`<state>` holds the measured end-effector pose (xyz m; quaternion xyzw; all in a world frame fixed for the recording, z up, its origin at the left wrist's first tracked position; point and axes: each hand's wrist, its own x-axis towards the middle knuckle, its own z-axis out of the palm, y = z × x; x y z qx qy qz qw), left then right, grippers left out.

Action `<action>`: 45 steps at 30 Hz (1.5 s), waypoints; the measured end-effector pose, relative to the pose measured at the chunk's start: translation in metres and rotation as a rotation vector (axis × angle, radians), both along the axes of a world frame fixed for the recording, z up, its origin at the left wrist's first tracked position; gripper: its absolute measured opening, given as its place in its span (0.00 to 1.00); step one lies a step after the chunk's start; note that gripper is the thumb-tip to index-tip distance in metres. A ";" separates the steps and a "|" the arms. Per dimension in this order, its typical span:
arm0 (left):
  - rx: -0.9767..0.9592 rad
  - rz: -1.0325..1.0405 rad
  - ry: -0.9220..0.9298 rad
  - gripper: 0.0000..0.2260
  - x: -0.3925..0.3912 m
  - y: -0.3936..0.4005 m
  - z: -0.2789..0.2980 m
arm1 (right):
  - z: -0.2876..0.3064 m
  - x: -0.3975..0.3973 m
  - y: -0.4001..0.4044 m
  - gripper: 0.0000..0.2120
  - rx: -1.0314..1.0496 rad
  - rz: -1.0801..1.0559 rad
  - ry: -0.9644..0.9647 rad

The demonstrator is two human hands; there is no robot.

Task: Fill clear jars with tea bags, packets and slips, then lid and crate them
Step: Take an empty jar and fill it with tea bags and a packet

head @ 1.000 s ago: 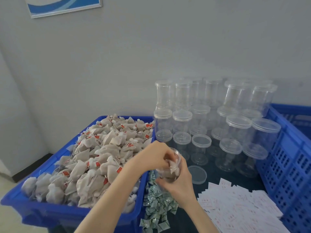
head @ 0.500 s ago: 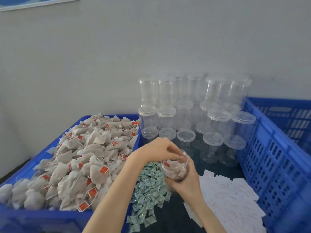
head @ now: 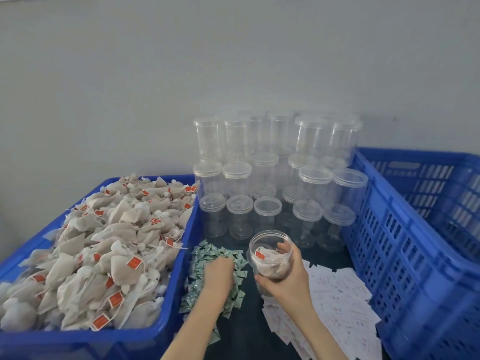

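My right hand (head: 284, 278) grips an open clear jar (head: 270, 255) tilted toward me, with several tea bags inside. My left hand (head: 217, 275) lies palm down on the pile of small green packets (head: 207, 255), fingers curled into them; whether it pinches one is hidden. White paper slips (head: 337, 294) are spread on the dark table to the right of the jar. A heap of beige tea bags with red tags (head: 104, 242) fills the blue tub (head: 166, 318) at the left.
Stacked clear lidded jars (head: 275, 183) stand against the wall behind the packets. A tall blue slotted crate (head: 405, 242) stands at the right. A grey wall closes the back.
My left hand has left the jar's mouth and dropped onto the green packets. The jar stays in my right hand, its mouth now uncovered. The view has tipped downward.
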<state>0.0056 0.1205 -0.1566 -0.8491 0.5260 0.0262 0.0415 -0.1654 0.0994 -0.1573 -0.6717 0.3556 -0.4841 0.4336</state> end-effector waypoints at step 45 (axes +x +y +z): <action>-0.133 -0.543 0.358 0.13 -0.074 -0.011 0.105 | -0.006 -0.027 -0.001 0.44 0.024 -0.017 0.044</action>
